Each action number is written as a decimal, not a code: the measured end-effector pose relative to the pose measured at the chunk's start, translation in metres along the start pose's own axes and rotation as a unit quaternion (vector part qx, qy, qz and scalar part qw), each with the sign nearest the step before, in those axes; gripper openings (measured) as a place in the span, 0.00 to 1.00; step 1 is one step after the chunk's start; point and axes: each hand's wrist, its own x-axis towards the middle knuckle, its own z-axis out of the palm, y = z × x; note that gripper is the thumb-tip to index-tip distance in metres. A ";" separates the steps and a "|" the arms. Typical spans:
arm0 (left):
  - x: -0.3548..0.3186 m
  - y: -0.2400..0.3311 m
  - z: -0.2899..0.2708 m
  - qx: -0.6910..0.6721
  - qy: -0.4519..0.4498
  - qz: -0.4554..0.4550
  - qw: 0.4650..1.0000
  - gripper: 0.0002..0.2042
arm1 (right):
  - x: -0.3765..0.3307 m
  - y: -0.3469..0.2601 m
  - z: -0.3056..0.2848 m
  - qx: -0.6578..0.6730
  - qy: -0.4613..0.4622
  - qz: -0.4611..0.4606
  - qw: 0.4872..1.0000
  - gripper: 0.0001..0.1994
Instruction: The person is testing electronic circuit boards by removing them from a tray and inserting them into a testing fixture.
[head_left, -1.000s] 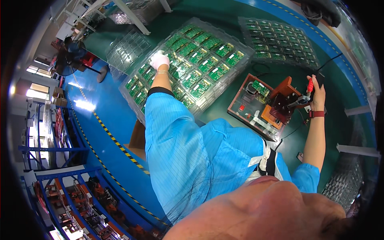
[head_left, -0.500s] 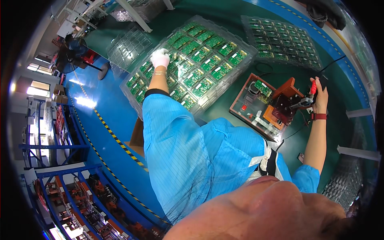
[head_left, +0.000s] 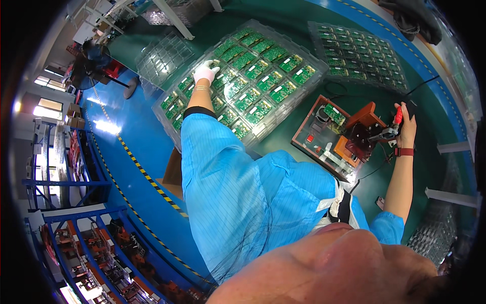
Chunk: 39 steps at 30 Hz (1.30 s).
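My left hand (head_left: pixel 205 73), in a white glove, reaches over a clear plastic tray (head_left: pixel 259 133) filled with green circuit boards. Its fingers are bent around the edge of one circuit board (head_left: pixel 218 79), partly hidden by the glove. On the right, my bare right hand (head_left: pixel 406 133) is closed at the red handle (head_left: pixel 398 116) of a metal toggle clamp. A small dark object (head_left: pixel 412 107) shows by its fingertips; its kind is unclear. The clamp belongs to a brown test fixture (head_left: pixel 349 137), on which another green circuit board (head_left: pixel 334 114) lies.
Another tray of boards (head_left: pixel 357 55) lies at the far right. An empty-looking clear tray (head_left: pixel 164 58) sits left of the main stack. A black cable (head_left: pixel 424 84) runs at the right. A fan (head_left: pixel 96 63) and blue shelving (head_left: pixel 66 185) stand to the left.
The left hand's fingers have shifted slightly over the board, the index finger now more apart from the rest. My right hand remains at the clamp handle, with the dark object showing more.
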 end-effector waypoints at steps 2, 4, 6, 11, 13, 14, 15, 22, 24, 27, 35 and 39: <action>0.001 0.002 0.002 -0.006 0.023 -0.026 0.999 0.22 | 0.000 -0.001 0.001 -0.003 0.001 0.001 1.000 0.22; 0.000 0.007 0.001 -0.003 0.025 -0.006 1.000 0.22 | -0.002 -0.002 0.005 0.001 0.008 0.003 1.000 0.21; 0.000 0.010 -0.001 0.002 0.027 0.015 1.000 0.22 | -0.005 -0.002 0.009 0.007 0.015 0.005 1.000 0.21; 0.018 0.033 0.003 -0.017 0.058 0.088 0.994 0.20 | -0.001 0.002 0.005 0.009 0.014 -0.006 1.000 0.21; 0.023 0.036 0.014 -0.061 0.079 0.160 0.982 0.19 | -0.005 -0.007 0.020 0.016 0.003 0.001 1.000 0.23; 0.031 0.058 0.020 -0.064 0.059 0.179 0.980 0.19 | -0.005 -0.009 0.016 -0.006 0.014 -0.016 1.000 0.24; 0.031 0.071 0.023 -0.082 0.054 0.218 0.971 0.19 | -0.007 -0.011 0.015 -0.002 0.005 -0.027 1.000 0.24; 0.037 0.113 0.038 0.113 0.007 0.219 0.969 0.23 | -0.002 0.002 0.002 0.010 0.009 -0.037 0.999 0.18; 0.036 0.123 0.033 0.121 -0.003 0.100 0.988 0.25 | -0.010 -0.002 0.003 0.043 -0.007 -0.060 0.997 0.15; 0.051 0.154 0.028 0.113 -0.009 0.066 0.991 0.28 | -0.012 -0.001 0.004 0.103 -0.043 -0.072 0.991 0.12; 0.061 0.169 0.001 0.031 -0.035 0.136 0.990 0.31 | -0.008 0.001 0.004 0.111 -0.041 -0.066 0.991 0.11; 0.059 0.169 -0.004 -0.011 -0.053 0.159 0.986 0.33 | -0.003 0.004 0.007 0.108 -0.040 -0.069 0.991 0.11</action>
